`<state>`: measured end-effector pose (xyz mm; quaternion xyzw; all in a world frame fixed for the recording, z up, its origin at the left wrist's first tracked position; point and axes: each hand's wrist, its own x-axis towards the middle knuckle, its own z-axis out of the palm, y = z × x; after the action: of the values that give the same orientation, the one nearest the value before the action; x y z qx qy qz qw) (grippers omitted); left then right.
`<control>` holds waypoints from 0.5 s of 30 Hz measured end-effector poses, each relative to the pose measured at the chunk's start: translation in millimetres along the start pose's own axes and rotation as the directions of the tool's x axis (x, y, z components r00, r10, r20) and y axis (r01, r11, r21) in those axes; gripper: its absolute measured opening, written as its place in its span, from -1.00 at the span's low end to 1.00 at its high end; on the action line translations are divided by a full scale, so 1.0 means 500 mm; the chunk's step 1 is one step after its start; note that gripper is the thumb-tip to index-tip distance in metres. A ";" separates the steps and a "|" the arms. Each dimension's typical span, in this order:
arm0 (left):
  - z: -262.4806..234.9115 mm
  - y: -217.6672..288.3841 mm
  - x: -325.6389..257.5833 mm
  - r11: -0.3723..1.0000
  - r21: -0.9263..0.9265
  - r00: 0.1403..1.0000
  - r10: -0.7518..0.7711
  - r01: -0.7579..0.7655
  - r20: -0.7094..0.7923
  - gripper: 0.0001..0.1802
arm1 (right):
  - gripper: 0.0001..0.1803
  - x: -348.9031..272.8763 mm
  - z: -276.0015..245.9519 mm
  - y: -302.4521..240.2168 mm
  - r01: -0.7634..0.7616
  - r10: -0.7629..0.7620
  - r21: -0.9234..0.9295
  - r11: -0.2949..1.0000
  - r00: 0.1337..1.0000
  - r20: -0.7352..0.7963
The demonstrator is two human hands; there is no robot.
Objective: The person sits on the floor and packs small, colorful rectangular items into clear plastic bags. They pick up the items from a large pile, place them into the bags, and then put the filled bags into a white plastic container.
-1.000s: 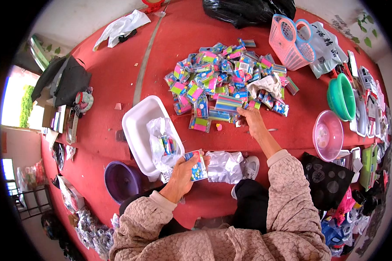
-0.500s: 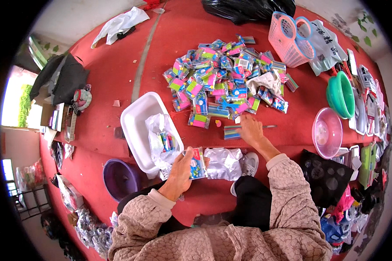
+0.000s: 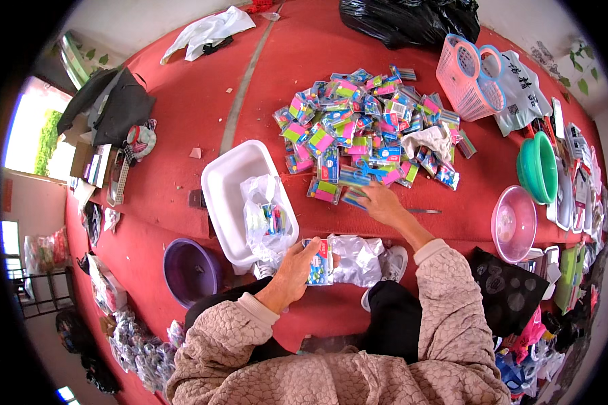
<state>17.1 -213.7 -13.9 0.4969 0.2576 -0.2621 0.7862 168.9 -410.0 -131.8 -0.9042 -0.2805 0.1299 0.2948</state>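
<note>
My left hand (image 3: 289,273) is closed round a small clear packet (image 3: 319,263) with a blue and red printed card, held upright above my lap. Farther forward, my right hand (image 3: 384,204) has its fingers bent down on a flat bundle of coloured strips (image 3: 353,197); its fingertips are partly hidden. Just beyond those fingers lie blue-handled scissors (image 3: 365,171), at the near edge of a heap of small packets (image 3: 348,128) with pink, green and blue contents. A thin stick-like thing (image 3: 425,211) rests right of my right hand.
Left of the heap stands a white tub (image 3: 213,196) holding a clear plastic bag (image 3: 255,199) of packets. A purple basin (image 3: 182,270) is nearer. A pink basket (image 3: 461,84), green basins (image 3: 539,169) and a pink basin (image 3: 513,219) line the right. Everything rests on red flooring (image 3: 182,101).
My right hand has slid left and forward, and the striped bundle has shifted with it toward the heap. My left hand still holds the packet. The whole view has shifted slightly.
</note>
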 end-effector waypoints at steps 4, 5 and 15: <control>0.011 0.007 -0.001 0.990 0.130 0.998 0.057 -0.053 -0.030 -0.60 | -0.74 0.083 0.080 -0.055 0.135 -0.130 0.031 0.990 0.984 -0.125; 0.013 0.009 -0.003 0.989 0.138 0.997 0.061 -0.055 -0.039 -0.60 | -0.74 0.094 0.099 -0.075 0.054 -0.059 -0.047 0.997 0.991 -0.119; 0.021 0.022 -0.011 0.997 -0.022 0.991 -0.080 0.078 -0.104 -0.62 | -0.73 0.106 0.154 -0.130 -0.086 0.031 -0.291 0.953 0.981 -0.190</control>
<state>21.9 -218.4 0.9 0.4924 0.3201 -0.2644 0.7650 153.3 -300.2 -157.2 -0.9543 -0.2415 0.0113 0.1755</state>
